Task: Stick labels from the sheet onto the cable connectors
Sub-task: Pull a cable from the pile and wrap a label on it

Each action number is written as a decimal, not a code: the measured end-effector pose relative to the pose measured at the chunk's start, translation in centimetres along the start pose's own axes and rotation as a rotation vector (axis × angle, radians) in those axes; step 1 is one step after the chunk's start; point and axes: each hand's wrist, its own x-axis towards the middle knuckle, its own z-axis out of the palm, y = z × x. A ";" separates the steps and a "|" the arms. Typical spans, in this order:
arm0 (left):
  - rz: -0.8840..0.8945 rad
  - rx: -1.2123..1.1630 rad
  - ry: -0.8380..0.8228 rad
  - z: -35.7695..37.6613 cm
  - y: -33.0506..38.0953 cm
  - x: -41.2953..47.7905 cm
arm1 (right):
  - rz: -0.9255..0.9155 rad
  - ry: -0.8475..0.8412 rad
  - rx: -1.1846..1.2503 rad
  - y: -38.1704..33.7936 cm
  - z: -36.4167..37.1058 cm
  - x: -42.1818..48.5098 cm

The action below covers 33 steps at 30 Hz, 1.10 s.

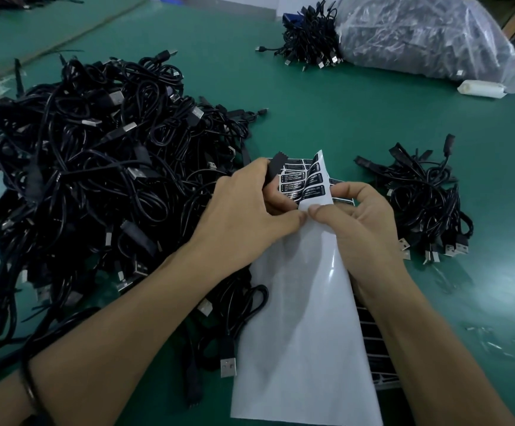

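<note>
Label sheet at centre frame, both hands on its folded edge.
Left hand (pixel 250 207) grips a black connector (pixel 276 167), long axis pointing up-frame, and its thumb pinches the label sheet (pixel 299 318). Right hand (pixel 354 216) pinches the same edge, thumbs nearly touching. Printed labels (pixel 296 182) sit just above both grips, right beside the connector.

Our left forearm (pixel 121 321) and right forearm (pixel 419 327) reached forward and converged. Our left hand (pixel 250 207) curled its fingers round a connector (pixel 275 167), thumb tip against the right thumb. Our right hand (pixel 354 219) pinched the label sheet (pixel 305 302) edge, apparently between thumb and index; the other fingers were curled.
</note>
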 end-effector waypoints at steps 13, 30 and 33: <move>-0.033 0.017 0.061 0.0 -0.2 0.2 | -0.015 -0.002 -0.020 -0.3 0.3 -0.2; -0.143 -0.086 0.184 -0.2 -0.3 0.4 | -0.313 0.229 -0.944 0.1 -0.4 -0.6; -0.135 -0.073 0.182 -0.2 0.1 0.2 | -0.456 0.160 -0.936 0.0 0.3 -0.8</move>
